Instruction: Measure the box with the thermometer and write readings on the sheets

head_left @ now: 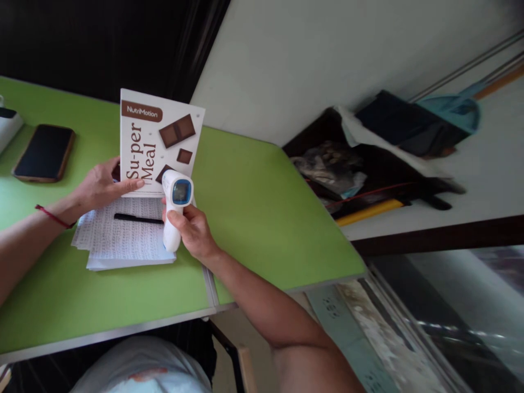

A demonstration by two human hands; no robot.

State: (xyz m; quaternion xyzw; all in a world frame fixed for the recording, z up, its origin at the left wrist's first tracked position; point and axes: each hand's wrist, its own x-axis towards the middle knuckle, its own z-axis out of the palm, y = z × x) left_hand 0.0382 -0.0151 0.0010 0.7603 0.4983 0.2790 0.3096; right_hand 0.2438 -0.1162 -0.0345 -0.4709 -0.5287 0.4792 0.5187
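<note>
My left hand [107, 184] grips the lower left part of a white box [139, 147] printed "NutriMotion Su-per Meal" with chocolate pieces, its thumb across the front. The box is held upright above the green table. In my right hand [195, 229] is a white infrared thermometer [172, 232], fingers wrapped round its handle, its blue-rimmed screen facing me. The thermometer's head overlaps the box's lower right corner; whether they touch I cannot tell. Beneath them lies a stack of handwritten papers [126, 243] with a black pen [137, 219] on top.
A phone [45, 153] in a brown-edged case lies on the green table [262, 218] at left, beside a partly visible white device [8, 128]. Beyond the table's right edge, a blue dustpan [448, 109] and assorted clutter rest against the wall. A chair [245, 368] shows below.
</note>
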